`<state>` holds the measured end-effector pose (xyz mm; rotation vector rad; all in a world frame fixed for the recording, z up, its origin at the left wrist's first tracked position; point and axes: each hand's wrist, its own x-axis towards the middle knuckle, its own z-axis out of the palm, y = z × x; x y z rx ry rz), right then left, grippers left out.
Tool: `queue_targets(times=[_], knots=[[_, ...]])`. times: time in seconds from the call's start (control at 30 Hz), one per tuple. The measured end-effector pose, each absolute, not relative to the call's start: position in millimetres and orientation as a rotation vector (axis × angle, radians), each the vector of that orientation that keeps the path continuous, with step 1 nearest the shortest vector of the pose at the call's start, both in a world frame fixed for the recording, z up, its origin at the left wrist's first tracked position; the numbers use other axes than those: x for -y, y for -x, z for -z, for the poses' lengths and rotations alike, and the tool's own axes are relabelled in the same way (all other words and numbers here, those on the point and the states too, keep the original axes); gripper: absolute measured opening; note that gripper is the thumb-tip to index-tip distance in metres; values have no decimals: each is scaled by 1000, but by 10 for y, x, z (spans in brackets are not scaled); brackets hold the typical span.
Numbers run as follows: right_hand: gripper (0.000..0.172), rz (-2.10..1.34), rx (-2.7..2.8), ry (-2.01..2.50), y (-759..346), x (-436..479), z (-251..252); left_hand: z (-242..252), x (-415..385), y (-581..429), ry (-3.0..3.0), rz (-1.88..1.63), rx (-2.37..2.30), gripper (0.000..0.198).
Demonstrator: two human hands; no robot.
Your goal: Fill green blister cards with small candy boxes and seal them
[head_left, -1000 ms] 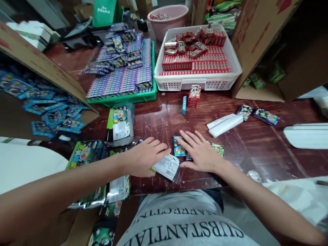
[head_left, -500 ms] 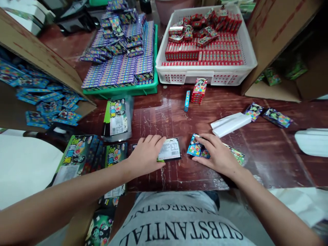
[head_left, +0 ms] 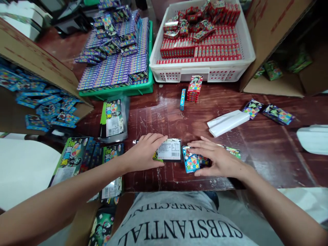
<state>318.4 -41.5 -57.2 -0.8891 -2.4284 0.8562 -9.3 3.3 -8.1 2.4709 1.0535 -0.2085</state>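
Observation:
My left hand grips a clear plastic pouch with a white barcode label, holding it flat on the dark red table. My right hand is closed round a small stack of candy boxes; the blue one sticks out at the left, right against the pouch's edge, and a green one shows past my fingers at the right.
A green tray of purple boxes and a white basket of red boxes stand at the back. A red box stack, an upright blue box, white packets and loose pouches lie around. Cardboard cartons flank both sides.
My left hand drew the pouch toward the middle and turned it label-up. My right hand gathered the boxes and slid them left until they met the pouch.

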Motion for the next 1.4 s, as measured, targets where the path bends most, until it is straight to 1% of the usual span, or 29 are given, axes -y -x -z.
queue_targets(times=[0.1,0.2,0.27,0.37,0.43,0.47,0.5,0.6,0.67,0.77,0.9,1.07,1.2,1.3,1.4], knots=[[71,-815,2454,936,-3154,390,587,70,-49,75,-2446,209,-943,89],[72,-707,2462,1016,-3039,377,607,110,-10,12,-2424,156,-936,90],[81,-653,2477,1050,-2980,388,602,167,30,-36,-2436,140,-971,91],[104,-582,2502,1127,-3036,448,545,248,79,-80,-2470,154,-1018,92],[114,-521,2518,1221,-3166,511,491,272,91,-90,-2479,167,-1027,91],[114,-499,2532,1264,-3241,542,469,273,90,-93,-2479,174,-1023,91],[109,-489,2546,1295,-3311,571,453,268,84,-96,-2476,179,-1018,91],[82,-532,2551,1303,-3452,622,444,238,52,-108,-2457,186,-1013,88],[74,-607,2523,1250,-3484,622,451,217,28,-113,-2436,177,-1011,88],[74,-710,2511,1168,-3476,584,452,203,8,-114,-2402,150,-980,89],[74,-665,2538,1163,-3345,504,479,237,44,-157,-2372,99,-905,92],[85,-517,2498,1244,-3170,532,517,321,129,-251,-2401,48,-969,93],[99,-358,2387,1476,-3451,760,442,353,131,-248,-2444,64,-993,91],[93,-379,2389,1555,-3739,933,432,365,107,-247,-2474,64,-976,90],[75,-494,2434,1490,-3827,974,516,360,85,-291,-2483,72,-961,90]])
